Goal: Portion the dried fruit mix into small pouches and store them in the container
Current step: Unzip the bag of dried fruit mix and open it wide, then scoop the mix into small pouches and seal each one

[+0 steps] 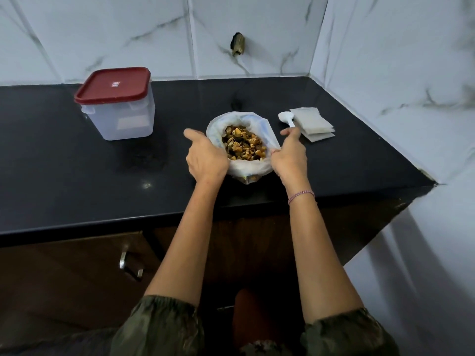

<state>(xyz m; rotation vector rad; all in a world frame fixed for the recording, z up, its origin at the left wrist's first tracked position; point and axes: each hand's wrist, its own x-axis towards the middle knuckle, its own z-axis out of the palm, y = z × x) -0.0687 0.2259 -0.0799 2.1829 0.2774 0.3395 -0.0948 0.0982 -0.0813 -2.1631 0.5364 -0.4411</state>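
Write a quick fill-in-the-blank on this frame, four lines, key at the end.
1. The container has a ___ lid.
2. The spoon lies between the bag and the ___.
3. The ___ hand wears a bracelet.
4. The container stands to the ___ of the bag.
Missing: red; pouches; right; left.

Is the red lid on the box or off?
On. The red lid sits flat over the clear container, covering its whole top.
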